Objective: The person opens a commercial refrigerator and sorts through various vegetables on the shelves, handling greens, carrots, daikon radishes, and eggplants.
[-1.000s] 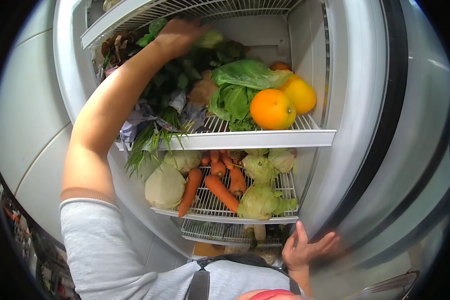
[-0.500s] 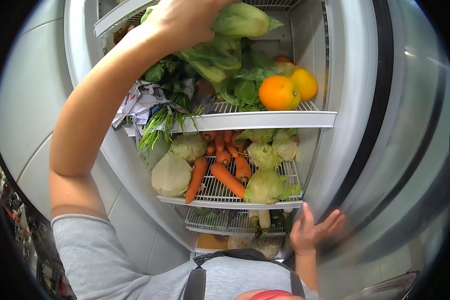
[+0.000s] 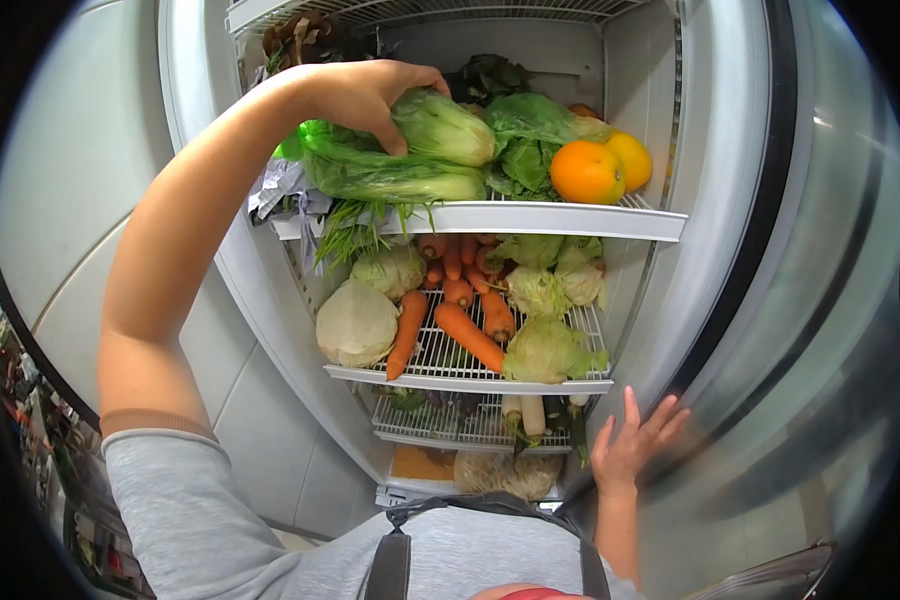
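My left hand (image 3: 375, 100) is wrapped over a pale green leafy bunch (image 3: 445, 130), its thumb at the near side and its fingers at the back. Under it, a second bunch in clear green plastic (image 3: 400, 178) lies along the front of the upper shelf (image 3: 490, 217). Right of these sit a bagged leafy green (image 3: 530, 150) and two oranges (image 3: 587, 172). Thin green stalks (image 3: 355, 228) hang over the shelf edge beside crumpled paper (image 3: 288, 190). Low at the right, my right hand (image 3: 635, 440) is raised with fingers spread, beside the glass door (image 3: 770, 400), holding nothing.
The middle rack (image 3: 470, 382) bears a white cabbage (image 3: 356, 323), several carrots (image 3: 468, 337) and pale green heads (image 3: 550, 350). Long white vegetables (image 3: 532, 415) lie on a lower rack. Tiled wall (image 3: 80, 200) stands at the left; the fridge's right frame (image 3: 715, 200) rises beside the door.
My left hand has come down onto the shelf front with the leafy bunches, which were farther back and then lifted. My right hand stays by the door. The whole view has shifted slightly.
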The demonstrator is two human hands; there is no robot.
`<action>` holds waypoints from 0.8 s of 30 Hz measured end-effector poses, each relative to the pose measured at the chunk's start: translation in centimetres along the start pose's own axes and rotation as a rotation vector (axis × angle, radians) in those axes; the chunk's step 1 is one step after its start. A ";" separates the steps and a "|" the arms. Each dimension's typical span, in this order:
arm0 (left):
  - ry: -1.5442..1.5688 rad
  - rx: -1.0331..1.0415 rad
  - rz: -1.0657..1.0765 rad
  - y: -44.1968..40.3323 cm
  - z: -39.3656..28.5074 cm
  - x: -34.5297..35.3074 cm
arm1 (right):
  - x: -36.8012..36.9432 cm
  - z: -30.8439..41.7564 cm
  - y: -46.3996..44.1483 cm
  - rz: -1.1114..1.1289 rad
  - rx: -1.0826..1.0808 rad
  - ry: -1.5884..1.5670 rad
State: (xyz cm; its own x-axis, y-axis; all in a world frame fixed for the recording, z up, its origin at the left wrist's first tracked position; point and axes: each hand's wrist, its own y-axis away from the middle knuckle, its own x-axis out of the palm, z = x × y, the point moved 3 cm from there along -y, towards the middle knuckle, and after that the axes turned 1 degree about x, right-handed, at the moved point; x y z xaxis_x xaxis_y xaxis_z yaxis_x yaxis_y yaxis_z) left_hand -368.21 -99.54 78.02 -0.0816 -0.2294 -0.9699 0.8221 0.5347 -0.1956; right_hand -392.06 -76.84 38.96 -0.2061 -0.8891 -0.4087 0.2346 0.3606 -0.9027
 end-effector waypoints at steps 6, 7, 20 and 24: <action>0.215 -0.006 0.176 1.9 -1.4 1.1 | -0.3 0.2 0.2 0.035 -0.009 0.006; 0.075 -0.006 0.110 2.1 -1.5 1.7 | -0.3 0.2 0.3 0.061 -0.005 -0.001; -0.214 0.067 -0.354 2.1 -2.5 -2.4 | -4.4 1.2 -2.0 -0.166 0.009 -0.218; -0.181 0.092 -0.604 3.0 -3.8 -4.9 | -4.6 0.2 -2.6 -0.175 0.004 -0.204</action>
State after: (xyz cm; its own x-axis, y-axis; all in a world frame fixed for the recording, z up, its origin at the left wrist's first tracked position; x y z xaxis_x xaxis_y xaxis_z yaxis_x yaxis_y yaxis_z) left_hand -367.50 -93.75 81.62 -0.4565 -0.6066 -0.6509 0.7064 0.1976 -0.6796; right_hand -391.49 -73.76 43.26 -0.0484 -0.9763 -0.2109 0.2158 0.1960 -0.9566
